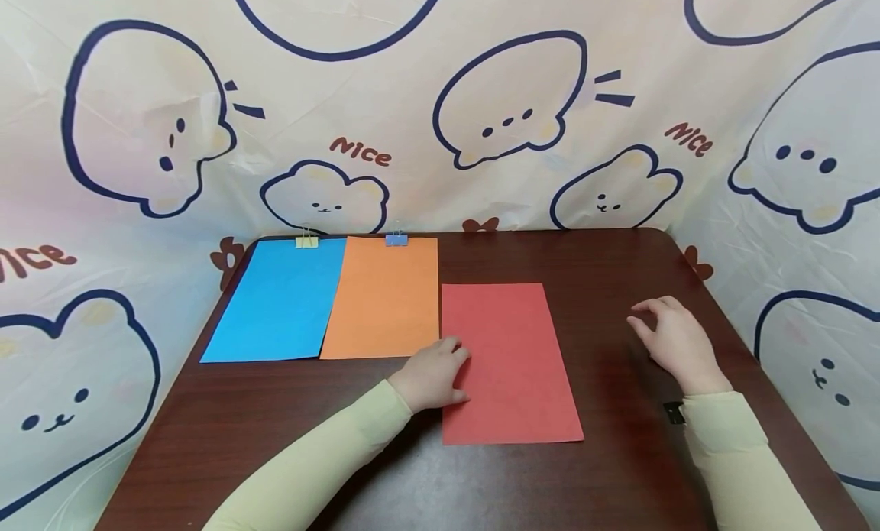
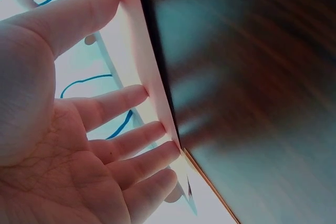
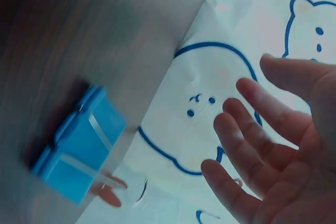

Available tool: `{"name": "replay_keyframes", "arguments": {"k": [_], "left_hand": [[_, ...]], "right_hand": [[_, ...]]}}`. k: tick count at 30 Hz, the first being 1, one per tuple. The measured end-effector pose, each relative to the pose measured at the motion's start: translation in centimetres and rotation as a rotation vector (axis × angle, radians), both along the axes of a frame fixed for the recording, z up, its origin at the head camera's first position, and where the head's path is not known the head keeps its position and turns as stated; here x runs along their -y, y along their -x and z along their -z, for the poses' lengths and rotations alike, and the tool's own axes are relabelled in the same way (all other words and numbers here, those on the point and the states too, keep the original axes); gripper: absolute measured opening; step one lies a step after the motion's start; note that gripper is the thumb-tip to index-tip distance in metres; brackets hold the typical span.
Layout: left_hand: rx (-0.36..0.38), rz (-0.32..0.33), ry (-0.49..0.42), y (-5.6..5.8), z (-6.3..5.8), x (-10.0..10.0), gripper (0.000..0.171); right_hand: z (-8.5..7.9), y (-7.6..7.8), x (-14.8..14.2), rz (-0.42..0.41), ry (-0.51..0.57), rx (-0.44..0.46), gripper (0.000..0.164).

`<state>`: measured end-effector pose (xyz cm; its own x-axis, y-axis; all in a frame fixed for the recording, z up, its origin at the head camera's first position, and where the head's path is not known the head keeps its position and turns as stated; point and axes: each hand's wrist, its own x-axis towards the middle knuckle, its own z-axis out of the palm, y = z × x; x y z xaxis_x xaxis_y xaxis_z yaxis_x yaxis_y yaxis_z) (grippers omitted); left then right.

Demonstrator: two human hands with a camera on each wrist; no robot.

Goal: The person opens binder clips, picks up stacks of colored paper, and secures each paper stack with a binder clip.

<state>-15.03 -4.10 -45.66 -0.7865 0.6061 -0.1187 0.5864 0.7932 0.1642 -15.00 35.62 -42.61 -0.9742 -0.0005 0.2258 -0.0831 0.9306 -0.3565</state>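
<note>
A red sheet of paper (image 1: 512, 363) lies on the dark wooden table, right of an orange sheet (image 1: 385, 302) and a blue sheet (image 1: 275, 302). My left hand (image 1: 433, 372) rests its fingertips and thumb along the red sheet's left edge; the left wrist view shows the fingers (image 2: 128, 100) spread and fairly straight. Over the table's right side hovers my right hand (image 1: 677, 344), fingers loosely bent around nothing. In the right wrist view a blue binder clip (image 3: 81, 142) with silver handles lies on the table, apart from the right hand (image 3: 278, 150). In the head view that clip is hidden.
A yellow binder clip (image 1: 306, 242) grips the blue sheet's top edge, and another blue binder clip (image 1: 396, 240) grips the orange sheet's. A small black object (image 1: 674, 412) shows beside the right cuff. Printed cloth (image 1: 509, 187) hangs around the table (image 1: 598, 260).
</note>
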Motion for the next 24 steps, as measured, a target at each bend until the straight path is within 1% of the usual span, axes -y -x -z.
{"name": "replay_keyframes", "arguments": {"k": [4,9,17,24], "left_hand": [[-0.003,-0.001,0.002,0.0,0.0,0.0,0.063],[0.002,-0.004,0.003,0.0,-0.1,-0.1,0.063],[0.007,-0.010,0.011,-0.1,-0.2,-0.2,0.063],[0.008,-0.013,0.015,-0.1,-0.2,-0.2,0.064]], "right_hand": [[-0.1,-0.4,-1.3,0.065,0.004,0.000,0.030],[-0.4,-0.7,-2.9,0.123,-0.014,0.043,0.034],[0.0,-1.0,-4.4,0.141,-0.032,0.145,0.038],[0.4,-1.0,-5.0,0.137,-0.045,0.202,0.038]]}}
